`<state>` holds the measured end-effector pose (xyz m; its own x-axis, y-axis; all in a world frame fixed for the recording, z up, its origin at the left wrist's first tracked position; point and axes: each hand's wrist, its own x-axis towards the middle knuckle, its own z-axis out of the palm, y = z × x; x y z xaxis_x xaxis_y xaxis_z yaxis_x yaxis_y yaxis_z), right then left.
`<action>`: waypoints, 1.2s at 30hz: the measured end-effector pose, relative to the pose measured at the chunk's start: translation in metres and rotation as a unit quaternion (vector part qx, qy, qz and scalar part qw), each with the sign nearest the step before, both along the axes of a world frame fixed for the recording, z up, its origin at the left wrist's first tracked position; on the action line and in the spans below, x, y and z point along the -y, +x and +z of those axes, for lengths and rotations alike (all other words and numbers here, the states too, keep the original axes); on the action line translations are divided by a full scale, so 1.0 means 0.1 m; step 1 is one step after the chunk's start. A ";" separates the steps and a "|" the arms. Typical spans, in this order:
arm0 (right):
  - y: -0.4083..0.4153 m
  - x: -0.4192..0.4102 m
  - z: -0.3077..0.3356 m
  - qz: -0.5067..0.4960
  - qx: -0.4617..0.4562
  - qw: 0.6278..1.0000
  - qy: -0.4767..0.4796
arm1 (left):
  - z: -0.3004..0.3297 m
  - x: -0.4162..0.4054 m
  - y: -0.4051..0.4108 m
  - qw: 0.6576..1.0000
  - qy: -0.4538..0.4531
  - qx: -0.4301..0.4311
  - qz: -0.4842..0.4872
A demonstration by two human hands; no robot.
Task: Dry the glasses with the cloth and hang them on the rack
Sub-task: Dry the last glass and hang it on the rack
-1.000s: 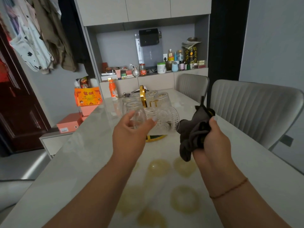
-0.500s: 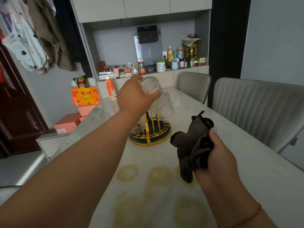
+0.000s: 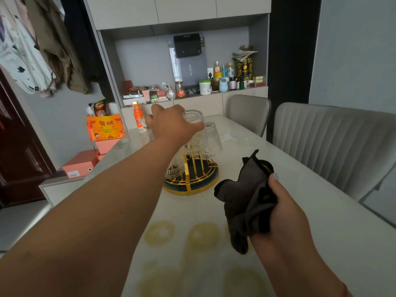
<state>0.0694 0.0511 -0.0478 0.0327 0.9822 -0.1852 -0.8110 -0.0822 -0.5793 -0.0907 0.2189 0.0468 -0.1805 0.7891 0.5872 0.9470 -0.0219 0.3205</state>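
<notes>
My left hand [image 3: 171,125] reaches out over the gold rack [image 3: 190,179] and grips a clear patterned glass [image 3: 194,123], held upside down at the rack's top. Other upturned glasses hang on the rack, one to the right [image 3: 212,138] and one lower left [image 3: 175,168]. The rack has gold prongs on a dark round base with a gold rim. My right hand [image 3: 285,211] holds a bunched dark grey cloth [image 3: 246,200] above the table, nearer to me and right of the rack.
The pale marble table [image 3: 321,211] shows yellowish round marks [image 3: 203,234] near me. Two grey chairs [image 3: 332,142] stand along the right side. An orange bottle [image 3: 138,120] stands at the table's far end. Orange boxes [image 3: 105,127] sit to the left, a cluttered shelf behind.
My left hand carried the glass from in front of me out to the rack and lowered it upside down onto the top. My right hand with the cloth dropped lower.
</notes>
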 end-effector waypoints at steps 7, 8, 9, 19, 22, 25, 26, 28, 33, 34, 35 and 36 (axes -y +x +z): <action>0.00 0.00 0.01 0.022 -0.014 1.000 -0.009 | -0.07 -0.07 0.05 0.997 -0.037 -0.070 0.000; 0.00 0.00 0.01 0.025 -0.016 1.000 -0.009 | -0.09 -0.08 0.05 0.996 -0.039 -0.083 -0.001; 0.01 0.01 0.01 0.027 -0.013 1.000 -0.008 | -0.11 -0.08 0.06 0.994 -0.041 -0.097 -0.002; 0.02 0.07 0.06 0.033 -0.012 0.999 0.015 | -0.31 -0.18 0.07 0.987 -0.039 -0.154 -0.025; 0.02 0.07 0.07 0.031 -0.012 0.999 0.019 | -0.34 -0.22 0.06 0.986 -0.039 -0.161 -0.027; 0.02 0.05 0.04 0.032 -0.015 0.999 0.010 | -0.36 -0.22 0.05 0.982 -0.044 -0.183 -0.021; 0.02 0.04 0.03 0.031 -0.014 0.999 0.009 | -0.36 -0.21 0.06 0.980 -0.046 -0.190 -0.019; 0.03 0.03 0.02 0.029 -0.016 0.999 0.008 | -0.37 -0.19 0.06 0.979 -0.052 -0.199 -0.014; 0.04 0.00 0.01 0.037 -0.024 0.999 0.002 | -0.38 -0.12 0.05 0.978 -0.056 -0.199 -0.018; 0.04 0.01 0.01 0.041 -0.029 0.999 0.006 | -0.38 -0.10 0.04 0.981 -0.040 -0.187 -0.028; 0.05 0.01 0.02 0.043 -0.037 0.998 0.014 | -0.39 -0.07 0.03 0.985 -0.013 -0.169 -0.042; 0.05 0.01 0.02 0.043 -0.047 0.998 0.025 | -0.40 -0.03 0.03 0.987 0.022 -0.146 -0.060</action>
<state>0.0742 0.0502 -0.0457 -0.0665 0.9888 -0.1339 -0.8536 -0.1259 -0.5054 -0.0879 0.2215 0.0066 0.0948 0.7674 0.6341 0.9887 -0.1471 0.0302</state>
